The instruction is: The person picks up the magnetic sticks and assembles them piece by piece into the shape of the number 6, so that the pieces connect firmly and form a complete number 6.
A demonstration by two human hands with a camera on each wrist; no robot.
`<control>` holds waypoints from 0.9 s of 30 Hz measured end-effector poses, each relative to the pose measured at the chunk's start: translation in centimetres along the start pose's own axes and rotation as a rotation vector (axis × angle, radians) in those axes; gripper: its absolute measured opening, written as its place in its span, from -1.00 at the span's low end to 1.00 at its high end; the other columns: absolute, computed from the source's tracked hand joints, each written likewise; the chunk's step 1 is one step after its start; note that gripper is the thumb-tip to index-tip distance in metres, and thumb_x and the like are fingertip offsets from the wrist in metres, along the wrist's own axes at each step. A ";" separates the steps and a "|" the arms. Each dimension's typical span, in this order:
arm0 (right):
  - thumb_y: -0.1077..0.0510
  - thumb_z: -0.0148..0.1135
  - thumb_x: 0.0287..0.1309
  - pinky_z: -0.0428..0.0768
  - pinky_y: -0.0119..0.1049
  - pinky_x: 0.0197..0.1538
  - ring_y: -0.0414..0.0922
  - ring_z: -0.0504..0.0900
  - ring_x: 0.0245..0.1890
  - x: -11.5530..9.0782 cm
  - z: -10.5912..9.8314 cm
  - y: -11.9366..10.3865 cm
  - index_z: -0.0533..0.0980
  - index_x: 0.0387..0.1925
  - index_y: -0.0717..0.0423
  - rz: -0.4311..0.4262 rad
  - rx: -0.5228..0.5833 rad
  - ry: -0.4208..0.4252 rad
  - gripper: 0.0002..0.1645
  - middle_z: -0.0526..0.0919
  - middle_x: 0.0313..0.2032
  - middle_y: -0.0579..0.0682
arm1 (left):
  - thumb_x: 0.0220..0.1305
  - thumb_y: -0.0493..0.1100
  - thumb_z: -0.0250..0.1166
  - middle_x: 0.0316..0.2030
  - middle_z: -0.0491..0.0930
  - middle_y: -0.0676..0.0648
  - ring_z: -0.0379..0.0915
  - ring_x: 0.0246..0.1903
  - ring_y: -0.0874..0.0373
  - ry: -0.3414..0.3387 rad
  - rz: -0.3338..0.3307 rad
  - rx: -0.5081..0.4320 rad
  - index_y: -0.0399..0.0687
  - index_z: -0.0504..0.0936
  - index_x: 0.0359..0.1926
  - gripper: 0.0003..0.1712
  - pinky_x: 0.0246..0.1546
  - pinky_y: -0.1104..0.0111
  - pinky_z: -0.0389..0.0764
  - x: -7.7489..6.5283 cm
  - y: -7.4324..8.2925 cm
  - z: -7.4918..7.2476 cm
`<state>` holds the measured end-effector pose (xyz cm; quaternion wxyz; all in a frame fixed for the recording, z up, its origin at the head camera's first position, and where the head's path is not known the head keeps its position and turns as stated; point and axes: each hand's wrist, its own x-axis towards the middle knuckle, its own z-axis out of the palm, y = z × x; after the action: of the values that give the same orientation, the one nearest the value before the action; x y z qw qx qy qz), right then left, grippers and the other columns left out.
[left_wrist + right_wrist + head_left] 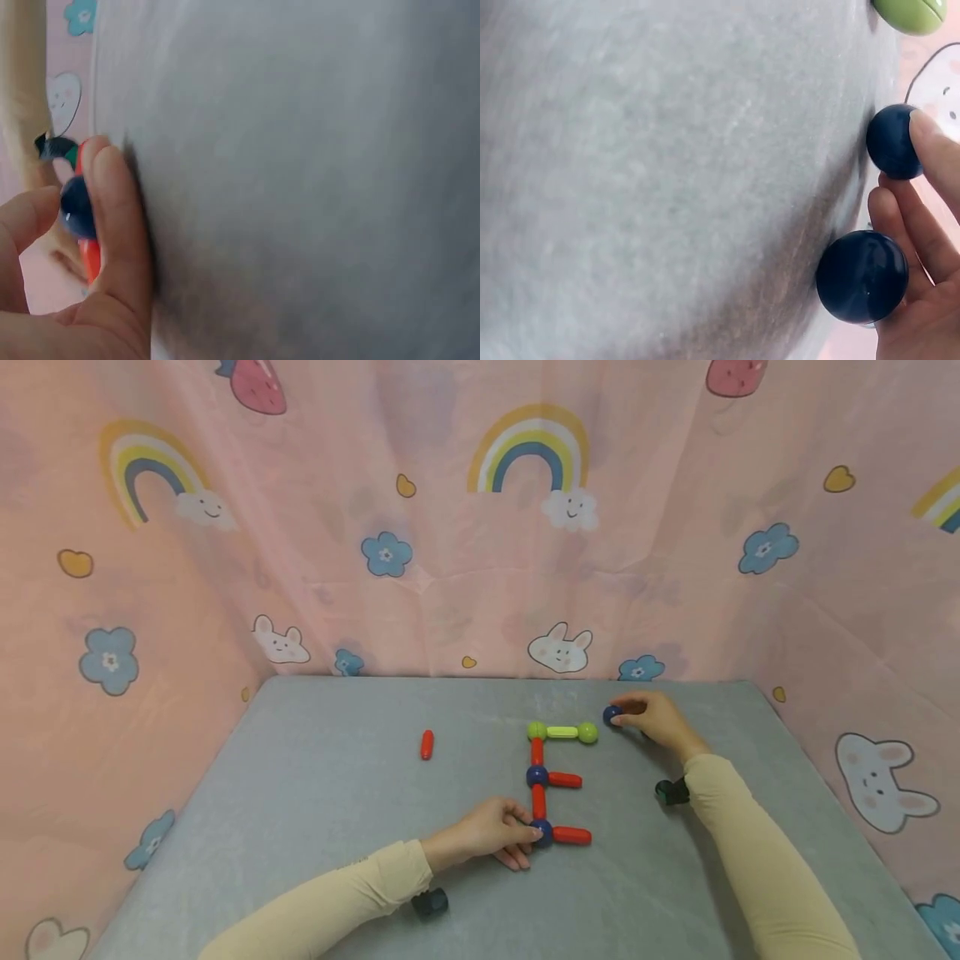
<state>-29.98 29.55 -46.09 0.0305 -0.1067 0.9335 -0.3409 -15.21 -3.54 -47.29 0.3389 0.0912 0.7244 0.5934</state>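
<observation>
A flat figure of magnetic rods and balls lies on the table. Its upright has red rods [539, 802], a blue ball [537, 776] midway and a green ball [537, 731] on top, with a green rod [562, 732] leading to another green ball [587, 732]. My left hand [483, 833] pinches the bottom blue ball [77, 208] between thumb and fingers. Beyond the green end, my right hand [660, 723] pinches a separate blue ball [895, 141] at its fingertips. Another blue ball [862, 277] sits near that palm; whether it touches the hand I cannot tell.
A loose red rod [427, 745] lies left of the figure. Two red rods, the middle one [566, 780] and the lower one [572, 836], stick out rightward from the upright. A pink patterned curtain [450, 602] hangs behind the grey table [315, 760].
</observation>
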 end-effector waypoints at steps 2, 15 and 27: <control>0.09 0.31 0.27 0.52 0.13 0.19 0.18 0.59 0.09 -0.1 0.0 0.0 0.53 0.18 0.22 -0.005 -0.007 0.011 -0.50 0.64 0.09 0.28 | 0.31 -0.18 0.32 -0.46 0.67 -0.11 0.61 -0.60 0.22 0.022 0.020 0.042 -0.24 0.53 -0.06 -0.72 -0.54 0.38 0.69 0.1 0.2 -0.4; 0.02 0.29 0.29 0.57 0.13 0.16 0.17 0.61 0.12 -1.4 -1.0 -0.9 0.53 0.19 0.16 0.008 0.021 0.073 -0.49 0.62 0.15 0.24 | 0.21 -0.04 0.43 -0.26 0.62 0.04 0.48 -0.28 0.28 0.276 0.377 0.550 -0.09 0.68 -0.04 -0.66 -0.24 0.51 0.52 3.6 3.5 -1.7; -0.10 0.30 0.26 0.61 0.04 0.12 0.12 0.63 0.08 -3.9 -0.3 -2.0 0.56 0.16 0.09 -0.015 0.074 0.096 -0.47 0.65 0.13 0.18 | 0.14 0.03 0.48 -0.25 0.64 0.06 0.40 -0.26 0.30 0.207 0.481 0.854 0.02 0.74 -0.05 -0.63 -0.23 0.57 0.41 7.3 4.1 -2.1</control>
<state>-25.90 29.12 -44.61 -0.0128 -0.0960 0.9198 -0.3803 -23.09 -0.21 -46.13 0.0511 0.3268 0.8910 0.3111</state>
